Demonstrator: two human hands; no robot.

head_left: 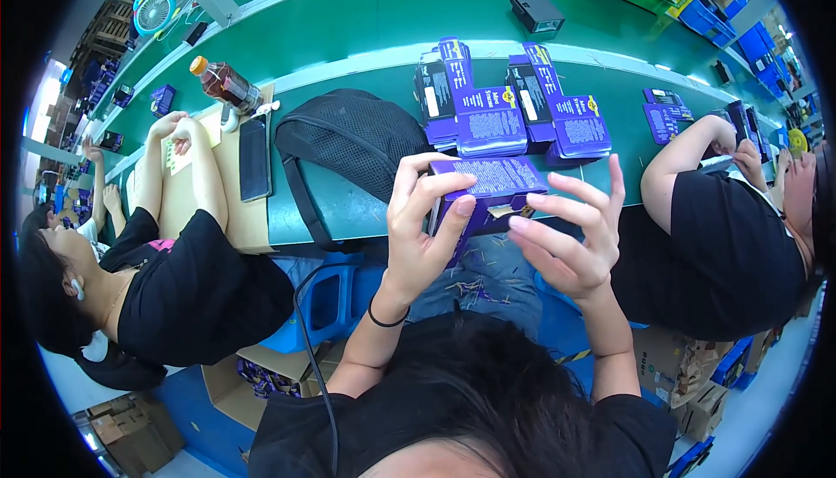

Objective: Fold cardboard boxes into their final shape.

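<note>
Above my lap, a small purple carton (501, 175) with printed sides is tilted in my left hand (416, 217), whose fingers and thumb wrap its left end. My right hand (570, 239) is at the carton's right end. Its thumb and index finger close on a small dark and yellowish bit beside a pale torn-looking edge; I cannot tell what it is. The other fingers of that hand are raised and spread. Just beyond, on the green table (366, 56), lie two stacks of flattened purple cartons, the left stack (492, 121) and the right stack (582, 125).
Left of the stacks lies a black backpack (348, 134); farther left are a dark phone (254, 160) and a drink bottle (226, 82). A black box (537, 14) stands farther back. Co-workers sit on both sides, a left person (192, 278) and a right person (714, 243). Thin scraps litter my jeans (475, 282).
</note>
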